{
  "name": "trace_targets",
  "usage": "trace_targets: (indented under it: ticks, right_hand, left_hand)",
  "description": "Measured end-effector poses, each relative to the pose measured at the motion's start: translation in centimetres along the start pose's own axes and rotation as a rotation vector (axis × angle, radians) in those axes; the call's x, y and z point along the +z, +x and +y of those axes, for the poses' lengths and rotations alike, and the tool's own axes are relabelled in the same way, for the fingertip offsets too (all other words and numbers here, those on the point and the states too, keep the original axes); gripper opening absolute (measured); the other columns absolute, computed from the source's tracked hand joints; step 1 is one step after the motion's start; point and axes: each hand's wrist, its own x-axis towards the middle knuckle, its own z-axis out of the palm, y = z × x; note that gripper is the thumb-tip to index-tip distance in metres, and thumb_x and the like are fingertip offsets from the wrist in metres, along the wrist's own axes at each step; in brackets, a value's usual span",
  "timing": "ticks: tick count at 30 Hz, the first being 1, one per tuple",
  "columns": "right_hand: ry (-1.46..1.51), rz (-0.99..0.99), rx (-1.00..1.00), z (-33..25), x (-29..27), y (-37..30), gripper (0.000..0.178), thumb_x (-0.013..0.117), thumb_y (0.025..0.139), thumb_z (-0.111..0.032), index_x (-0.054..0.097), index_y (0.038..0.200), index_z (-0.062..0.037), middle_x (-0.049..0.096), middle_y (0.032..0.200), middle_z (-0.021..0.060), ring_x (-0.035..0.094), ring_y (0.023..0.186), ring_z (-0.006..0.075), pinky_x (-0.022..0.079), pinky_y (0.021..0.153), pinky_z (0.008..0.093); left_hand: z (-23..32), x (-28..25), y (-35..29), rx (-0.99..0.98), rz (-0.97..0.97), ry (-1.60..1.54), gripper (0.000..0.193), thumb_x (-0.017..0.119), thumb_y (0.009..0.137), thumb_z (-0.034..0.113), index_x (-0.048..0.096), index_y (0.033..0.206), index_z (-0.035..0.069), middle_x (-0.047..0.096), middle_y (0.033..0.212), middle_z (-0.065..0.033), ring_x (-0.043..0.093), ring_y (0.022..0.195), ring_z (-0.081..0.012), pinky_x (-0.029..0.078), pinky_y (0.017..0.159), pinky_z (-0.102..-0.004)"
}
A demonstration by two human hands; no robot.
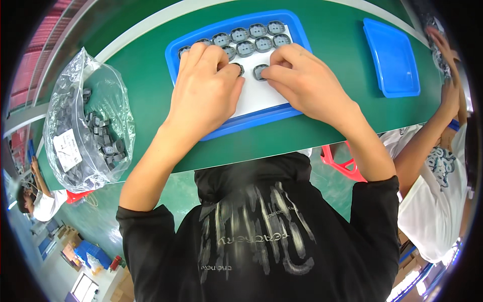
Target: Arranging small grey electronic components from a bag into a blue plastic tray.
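A blue tray (246,120) lined with a white sheet (251,95) lies in front of me. Along its far side, small grey rounded plastic parts (245,49) with little holes in their faces stand in two rows. My left hand (204,83) covers the rows' left end, its fingers closed at a grey part (240,69) that is mostly hidden. To the right, my right hand (309,83) pinches another grey part (260,73) low over the white sheet. A small gap separates these two parts.
A clear plastic bag (88,121) of loose grey parts, with a white label, stands on the green table (241,148) at left. Another blue tray (395,60) lies at right. A co-worker's arms (427,126) reach in beside it. A red stool (347,163) is below the edge.
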Motion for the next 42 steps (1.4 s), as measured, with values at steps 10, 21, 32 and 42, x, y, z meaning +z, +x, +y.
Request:
trace_targets:
  ticks: [10,21,32,42]
  right_hand:
    - [-0.043,-0.002,-0.079,0.3,1.0,2.5,0.013,0.074,0.083,-0.005,0.071,0.096,-0.0040,0.060,0.095,0.0078,0.062,0.092,0.0273,0.052,0.079,0.0391]
    - [-0.028,-0.063,-0.060,-0.1,0.3,3.4,0.016,0.075,0.084,-0.004,0.072,0.100,-0.0041,0.059,0.097,0.0072,0.062,0.092,0.0276,0.052,0.078,0.0374]
    - [-0.087,-0.307,-0.287,-2.6,1.5,8.2,0.009,0.074,0.083,-0.004,0.071,0.091,-0.0032,0.055,0.093,0.0070,0.056,0.092,0.0273,0.048,0.081,0.0379]
    - [0.112,-0.460,-0.179,-2.7,0.6,10.1,0.013,0.073,0.084,-0.005,0.074,0.096,0.0000,0.060,0.095,0.0080,0.059,0.096,0.0272,0.049,0.082,0.0394]
  left_hand:
    - [-0.8,-0.5,-0.4,-0.108,-0.014,-0.063,0.017,0.080,0.075,0.007,0.076,0.091,0.005,0.061,0.093,-0.0066,0.056,0.095,-0.0281,0.046,0.085,-0.0408]
    - [-4.5,-9.8,-10.6,-0.542,0.317,-0.017,0.015,0.077,0.086,0.002,0.076,0.101,0.003,0.071,0.097,-0.0095,0.065,0.092,-0.0216,0.051,0.083,-0.0317]
    - [-8.0,-15.2,-15.9,-0.775,0.135,0.195,0.018,0.069,0.094,0.010,0.073,0.110,0.003,0.072,0.109,-0.0107,0.066,0.102,-0.0258,0.050,0.088,-0.0339]
    - [-9.1,-14.6,-16.8,-0.769,-0.031,0.294,0.029,0.066,0.092,0.008,0.068,0.120,0.005,0.067,0.121,-0.0139,0.060,0.115,-0.0353,0.047,0.098,-0.0427]
